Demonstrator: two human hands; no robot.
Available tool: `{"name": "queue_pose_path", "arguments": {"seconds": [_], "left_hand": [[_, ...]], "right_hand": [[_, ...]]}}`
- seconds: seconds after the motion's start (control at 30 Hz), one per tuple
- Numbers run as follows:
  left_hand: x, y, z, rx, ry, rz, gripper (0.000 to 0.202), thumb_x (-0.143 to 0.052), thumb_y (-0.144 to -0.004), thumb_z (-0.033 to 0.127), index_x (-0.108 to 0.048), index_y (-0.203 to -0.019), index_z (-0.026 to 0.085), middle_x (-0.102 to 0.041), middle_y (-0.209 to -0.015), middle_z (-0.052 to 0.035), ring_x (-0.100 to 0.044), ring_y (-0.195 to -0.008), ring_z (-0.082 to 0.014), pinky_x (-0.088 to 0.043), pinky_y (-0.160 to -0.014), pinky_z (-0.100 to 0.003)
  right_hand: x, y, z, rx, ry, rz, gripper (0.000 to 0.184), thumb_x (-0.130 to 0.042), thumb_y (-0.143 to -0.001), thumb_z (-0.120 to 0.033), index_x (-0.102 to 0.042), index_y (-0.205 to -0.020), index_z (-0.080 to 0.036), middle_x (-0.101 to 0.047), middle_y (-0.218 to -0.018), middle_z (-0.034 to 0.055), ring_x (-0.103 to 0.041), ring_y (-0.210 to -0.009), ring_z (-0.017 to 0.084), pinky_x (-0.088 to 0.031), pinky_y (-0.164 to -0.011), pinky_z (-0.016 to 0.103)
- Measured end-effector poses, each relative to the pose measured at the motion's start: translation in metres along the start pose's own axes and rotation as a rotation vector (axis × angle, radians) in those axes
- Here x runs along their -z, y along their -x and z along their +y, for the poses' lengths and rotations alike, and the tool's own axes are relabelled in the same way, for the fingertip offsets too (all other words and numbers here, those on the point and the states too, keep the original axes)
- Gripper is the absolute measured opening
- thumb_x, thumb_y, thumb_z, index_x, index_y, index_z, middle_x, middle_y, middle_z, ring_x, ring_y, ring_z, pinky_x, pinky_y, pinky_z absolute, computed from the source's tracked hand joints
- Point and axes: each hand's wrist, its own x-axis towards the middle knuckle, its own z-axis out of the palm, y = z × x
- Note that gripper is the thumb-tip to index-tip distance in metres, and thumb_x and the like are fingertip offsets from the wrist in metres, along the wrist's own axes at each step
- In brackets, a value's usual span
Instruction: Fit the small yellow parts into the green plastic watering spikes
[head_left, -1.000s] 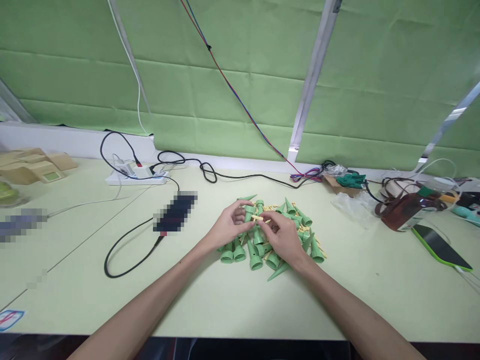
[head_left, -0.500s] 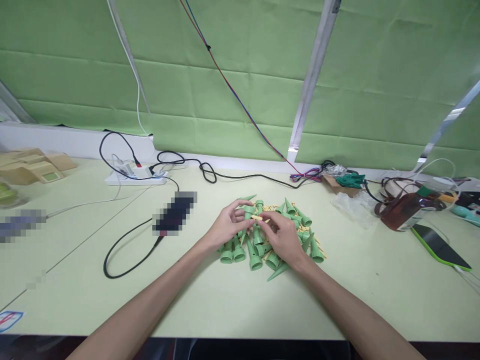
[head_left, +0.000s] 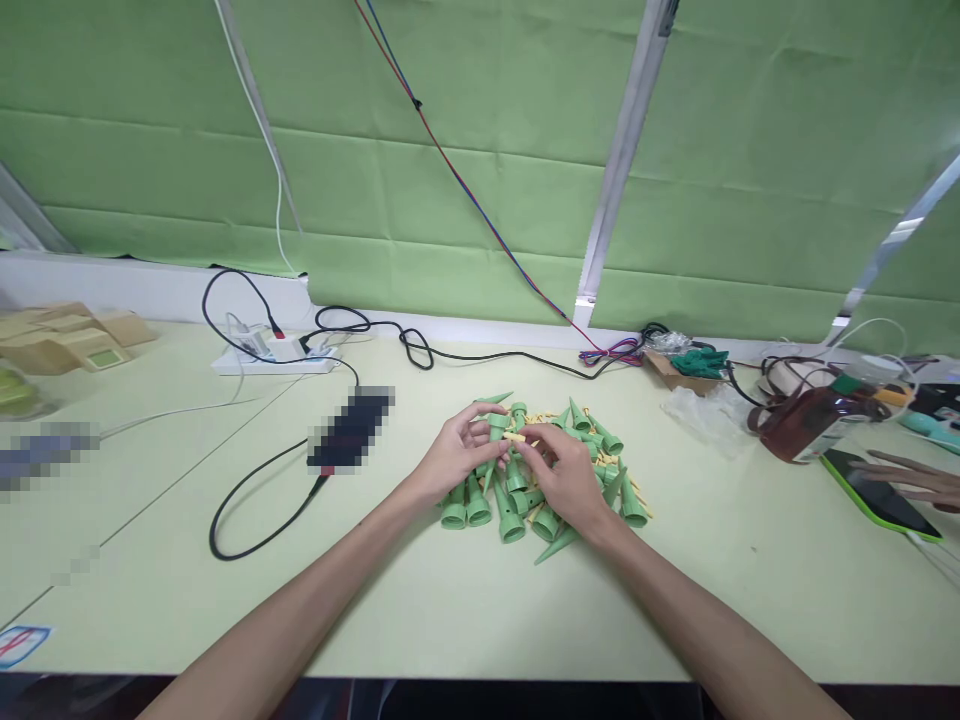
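Observation:
My left hand [head_left: 456, 452] has its fingers curled round a green plastic cone-shaped spike [head_left: 496, 428], its wide end up and its point down. A small pale-yellow peg [head_left: 514, 437] is pinched in the fingertips of my right hand [head_left: 564, 472], close against the spike. Whether the peg touches the spike I cannot tell. Both hands are over a heap of similar green spikes [head_left: 511, 525], and more yellow pegs [head_left: 637, 492] are scattered among them. My right hand hides part of the heap.
Left of the heap lies a blurred dark device [head_left: 351, 430] on a black cable. A power strip [head_left: 274, 358] stands near the wall. To the right are a brown bottle [head_left: 806, 425], a clear plastic bag [head_left: 705, 412] and a green-edged phone [head_left: 877, 492], with another person's hand [head_left: 919, 480] over it.
Another person's hand has come in from the right over the phone. My hands, the spike and the peg keep nearly the same place; the view has shifted very slightly.

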Motion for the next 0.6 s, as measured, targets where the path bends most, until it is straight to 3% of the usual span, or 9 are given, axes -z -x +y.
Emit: {"name": "queue_pose_path", "arguments": {"seconds": [0.6], "left_hand": [[-0.0006, -0.0002, 0.0007, 0.007, -0.031, -0.003, 0.047, -0.075, -0.078, 0.033, -0.053, -0.117, 0.018, -0.063, -0.084, -0.0031, -0.063, -0.071, -0.0149, -0.054, -0.068, -0.03]], "right_hand": [[-0.0013, 0.0003, 0.0027, -0.007, 0.027, -0.011, 0.018, -0.052, -0.095, -0.03, -0.065, -0.096, -0.018, -0.069, -0.084, 0.0059, -0.062, -0.07, 0.018, -0.048, -0.064, 0.029]]}}
